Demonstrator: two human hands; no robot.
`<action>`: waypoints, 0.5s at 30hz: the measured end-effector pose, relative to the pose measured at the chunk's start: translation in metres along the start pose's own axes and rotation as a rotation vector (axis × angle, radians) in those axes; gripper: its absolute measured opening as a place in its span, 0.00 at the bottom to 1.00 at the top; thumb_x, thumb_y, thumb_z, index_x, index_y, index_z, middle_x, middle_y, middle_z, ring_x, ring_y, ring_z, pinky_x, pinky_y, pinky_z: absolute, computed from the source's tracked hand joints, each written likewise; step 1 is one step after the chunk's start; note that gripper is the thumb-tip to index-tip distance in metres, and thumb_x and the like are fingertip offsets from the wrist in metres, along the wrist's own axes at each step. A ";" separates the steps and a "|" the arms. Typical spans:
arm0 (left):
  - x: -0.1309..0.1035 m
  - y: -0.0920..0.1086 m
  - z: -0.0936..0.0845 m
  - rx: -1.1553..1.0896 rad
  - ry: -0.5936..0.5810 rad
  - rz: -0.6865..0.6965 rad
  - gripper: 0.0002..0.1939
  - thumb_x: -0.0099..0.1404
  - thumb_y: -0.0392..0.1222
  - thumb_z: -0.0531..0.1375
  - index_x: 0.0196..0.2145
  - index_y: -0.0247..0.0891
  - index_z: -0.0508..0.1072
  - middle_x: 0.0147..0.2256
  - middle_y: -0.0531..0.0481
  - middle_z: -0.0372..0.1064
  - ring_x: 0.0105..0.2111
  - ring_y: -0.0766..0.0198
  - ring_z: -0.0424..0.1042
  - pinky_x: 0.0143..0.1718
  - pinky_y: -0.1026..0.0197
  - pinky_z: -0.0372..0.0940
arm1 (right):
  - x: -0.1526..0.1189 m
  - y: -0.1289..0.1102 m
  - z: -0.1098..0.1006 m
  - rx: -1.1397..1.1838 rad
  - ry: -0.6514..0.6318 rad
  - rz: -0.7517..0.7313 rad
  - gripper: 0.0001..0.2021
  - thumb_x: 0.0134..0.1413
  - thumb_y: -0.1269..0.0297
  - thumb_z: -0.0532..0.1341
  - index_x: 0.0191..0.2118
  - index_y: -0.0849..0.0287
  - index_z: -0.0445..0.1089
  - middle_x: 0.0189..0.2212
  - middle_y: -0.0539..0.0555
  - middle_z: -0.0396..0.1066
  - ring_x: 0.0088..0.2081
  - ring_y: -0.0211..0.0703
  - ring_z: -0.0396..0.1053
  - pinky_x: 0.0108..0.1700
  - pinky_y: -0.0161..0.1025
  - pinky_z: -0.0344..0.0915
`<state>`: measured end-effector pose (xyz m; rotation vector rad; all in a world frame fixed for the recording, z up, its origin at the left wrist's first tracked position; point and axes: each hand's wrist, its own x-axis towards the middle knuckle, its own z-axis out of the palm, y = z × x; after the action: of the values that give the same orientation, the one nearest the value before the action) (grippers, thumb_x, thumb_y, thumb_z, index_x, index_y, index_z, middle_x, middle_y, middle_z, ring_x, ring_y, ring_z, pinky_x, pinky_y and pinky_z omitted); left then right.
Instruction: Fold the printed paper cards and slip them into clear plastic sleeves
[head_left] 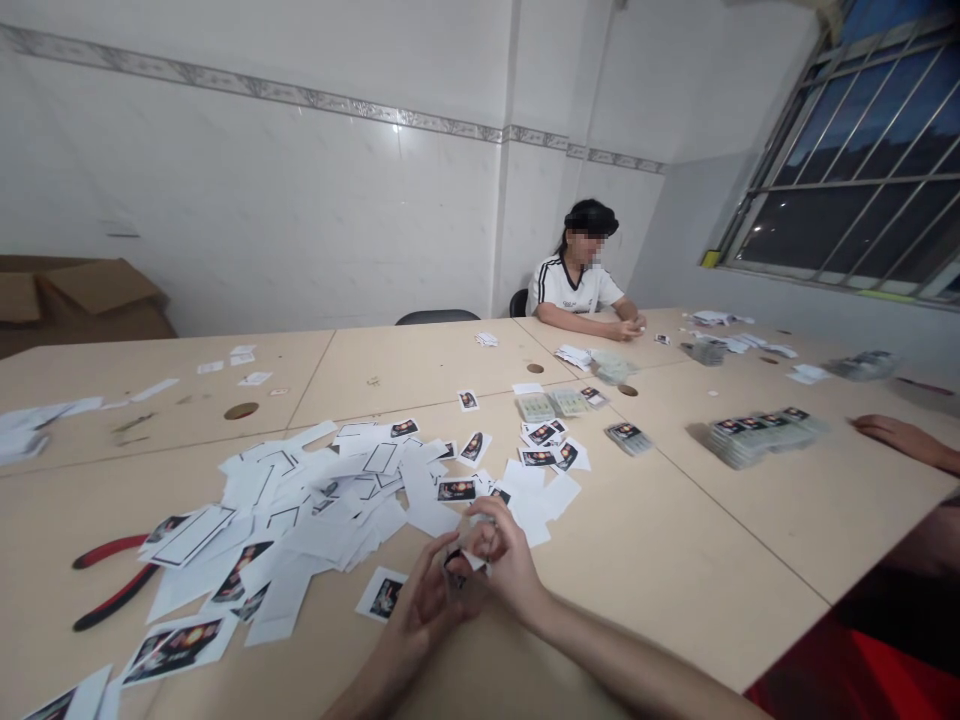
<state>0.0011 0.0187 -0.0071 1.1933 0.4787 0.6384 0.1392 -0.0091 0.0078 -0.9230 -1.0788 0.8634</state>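
At the near edge of the loose paper pile, my left hand [429, 598] is closed around a small see-through plastic case [466, 590]. Fingers of my right hand [508, 562] pinch a small paper card [472, 560] against the case, partly hidden by the fingers. Dark print shows inside the case, but how far the card sits in it I cannot tell. Just left of my hands lies a printed card [384, 594]. Beyond them spreads a heap of white paper slips [337, 500], mixed with dark printed cards [456, 490].
Red-handled pliers [112, 590] lie at left, partly under paper. Stacked clear cases [757, 437] stand at right, near another person's hand [904, 440]. Across the table [675, 560] sits a person in a white shirt [574, 285]. A cardboard box [82, 300] stands at far left.
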 end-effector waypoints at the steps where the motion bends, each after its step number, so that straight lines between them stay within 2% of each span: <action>1: 0.000 -0.002 -0.001 -0.006 0.009 0.002 0.31 0.51 0.39 0.62 0.50 0.47 0.53 0.52 0.45 0.57 0.51 0.48 0.57 0.42 0.52 0.63 | 0.001 0.001 0.000 0.040 -0.016 0.039 0.24 0.30 0.71 0.67 0.39 0.51 0.62 0.35 0.49 0.60 0.26 0.34 0.60 0.27 0.33 0.55; 4: -0.002 -0.004 -0.001 -0.014 0.051 -0.011 0.32 0.51 0.41 0.62 0.51 0.49 0.52 0.54 0.45 0.52 0.53 0.49 0.54 0.43 0.51 0.63 | 0.005 0.002 -0.002 0.040 -0.001 0.070 0.17 0.30 0.70 0.67 0.33 0.55 0.65 0.30 0.49 0.61 0.29 0.36 0.61 0.29 0.32 0.56; 7: -0.004 -0.001 0.004 0.003 0.084 -0.010 0.32 0.50 0.41 0.63 0.50 0.48 0.52 0.52 0.45 0.56 0.51 0.49 0.57 0.43 0.51 0.63 | 0.006 -0.003 -0.003 -0.029 0.013 0.052 0.10 0.33 0.68 0.66 0.26 0.58 0.65 0.28 0.49 0.62 0.30 0.37 0.61 0.31 0.33 0.57; 11: -0.005 0.003 0.008 0.016 0.086 0.006 0.30 0.50 0.40 0.62 0.49 0.48 0.53 0.49 0.45 0.59 0.49 0.52 0.60 0.44 0.53 0.62 | 0.004 -0.010 -0.003 -0.010 0.001 0.055 0.08 0.38 0.69 0.62 0.27 0.58 0.62 0.24 0.47 0.63 0.28 0.36 0.61 0.31 0.33 0.57; 15: -0.004 0.004 0.005 0.004 0.068 -0.011 0.30 0.50 0.39 0.62 0.48 0.49 0.52 0.48 0.46 0.60 0.47 0.52 0.62 0.40 0.54 0.64 | 0.005 -0.010 -0.002 0.078 0.016 0.043 0.07 0.40 0.68 0.62 0.25 0.59 0.61 0.25 0.47 0.63 0.28 0.35 0.61 0.31 0.32 0.57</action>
<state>0.0006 0.0130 -0.0013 1.1748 0.5435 0.6706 0.1436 -0.0090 0.0181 -0.8892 -1.0081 0.9256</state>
